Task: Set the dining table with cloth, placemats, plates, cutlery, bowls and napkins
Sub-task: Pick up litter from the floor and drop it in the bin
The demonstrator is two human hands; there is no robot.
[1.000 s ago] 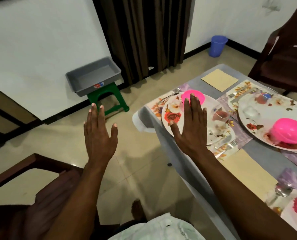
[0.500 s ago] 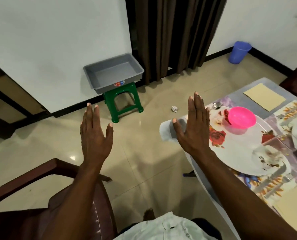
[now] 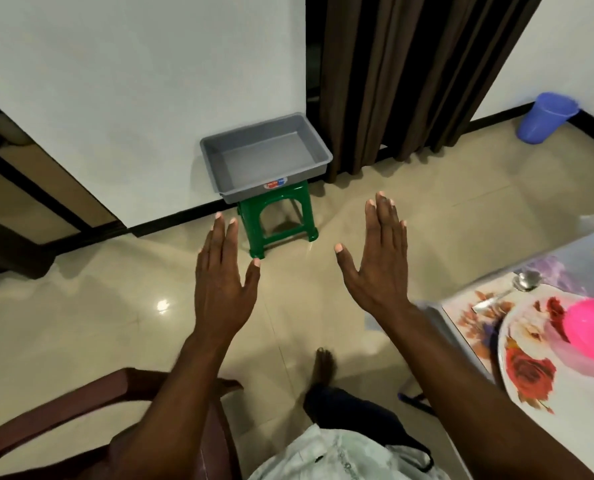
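My left hand [image 3: 224, 284] and my right hand [image 3: 380, 258] are both held out flat over the floor, palms down, fingers straight, holding nothing. At the right edge is the corner of the dining table under a grey cloth [image 3: 572, 251]. On it lies a floral placemat [image 3: 472, 317] with a spoon [image 3: 517, 287] and a white rose-patterned plate [image 3: 544, 386] that carries a pink bowl [image 3: 593, 332]. My right hand is left of the table corner, apart from it.
A grey plastic tray [image 3: 266, 157] sits on a green stool [image 3: 278, 216] by the white wall ahead. Dark curtains [image 3: 420, 74] hang behind it. A blue bucket [image 3: 546, 117] stands far right. A brown chair [image 3: 91, 414] is at lower left. My foot [image 3: 323, 367] is on the tiled floor.
The view has swung left, away from the table. My right hand has come off the plate area and now hovers over the floor. The stool and tray are now ahead of me.
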